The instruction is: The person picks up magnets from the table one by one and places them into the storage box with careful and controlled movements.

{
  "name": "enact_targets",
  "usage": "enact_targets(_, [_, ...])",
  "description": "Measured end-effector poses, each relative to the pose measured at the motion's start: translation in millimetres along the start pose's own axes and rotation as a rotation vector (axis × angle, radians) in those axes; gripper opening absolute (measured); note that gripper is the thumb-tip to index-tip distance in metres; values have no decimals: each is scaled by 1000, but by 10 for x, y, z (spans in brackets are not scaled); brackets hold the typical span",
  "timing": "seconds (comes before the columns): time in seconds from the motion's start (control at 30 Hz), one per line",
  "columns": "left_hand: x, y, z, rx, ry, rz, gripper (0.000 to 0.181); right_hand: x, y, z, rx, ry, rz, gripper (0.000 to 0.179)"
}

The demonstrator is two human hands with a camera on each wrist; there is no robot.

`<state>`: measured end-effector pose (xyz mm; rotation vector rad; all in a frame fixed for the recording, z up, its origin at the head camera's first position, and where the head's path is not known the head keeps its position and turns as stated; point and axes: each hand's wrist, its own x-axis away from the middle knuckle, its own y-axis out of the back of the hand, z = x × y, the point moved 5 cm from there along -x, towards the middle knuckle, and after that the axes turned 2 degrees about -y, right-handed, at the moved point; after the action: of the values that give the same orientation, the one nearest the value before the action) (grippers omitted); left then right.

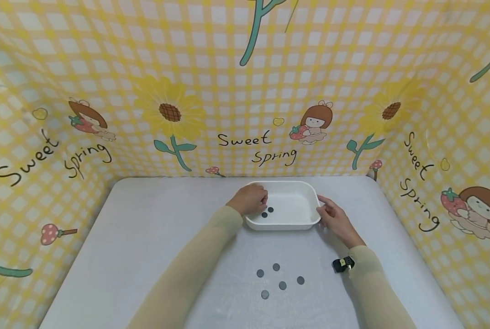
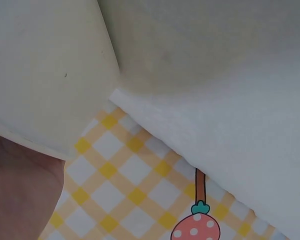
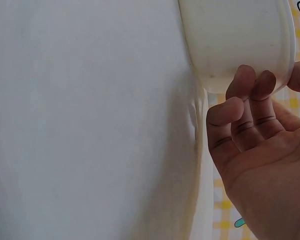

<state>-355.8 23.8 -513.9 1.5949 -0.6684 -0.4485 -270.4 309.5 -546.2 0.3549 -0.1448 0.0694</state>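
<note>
A shallow white plastic tray (image 1: 296, 208) sits near the back of the table. My left hand (image 1: 249, 199) reaches over its left end with curled fingers; the fingertips are hidden, so I cannot tell whether they hold anything. Two small dark discs (image 1: 267, 212) lie in the tray just below those fingers. My right hand (image 1: 336, 220) grips the tray's right end. In the right wrist view, its bent fingers (image 3: 242, 82) lie against the outer wall of the tray (image 3: 237, 40), with another fingertip at the rim. The left wrist view shows mostly sleeve and table cover.
Several flat grey discs (image 1: 282, 285) are spread on the white-covered table (image 1: 154, 237) in front of the tray. A black wrist camera (image 1: 343, 264) is strapped at the right cuff. Yellow checked cloth (image 1: 228, 91) with printed flowers encloses the table at back and sides.
</note>
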Motion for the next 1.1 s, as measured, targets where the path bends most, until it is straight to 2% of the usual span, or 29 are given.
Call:
enact_targets(0.37, [8, 25, -48, -21, 46, 10, 18, 19, -4, 42, 11, 0, 2, 56])
enact_targets(0.63, [-71, -48, -6, -34, 69, 22, 17, 11, -6, 5, 21, -2, -12, 55])
enact_targets(1.1, [-39, -13, -80, -60, 100, 11, 14, -5, 2, -32, 31, -4, -9, 55])
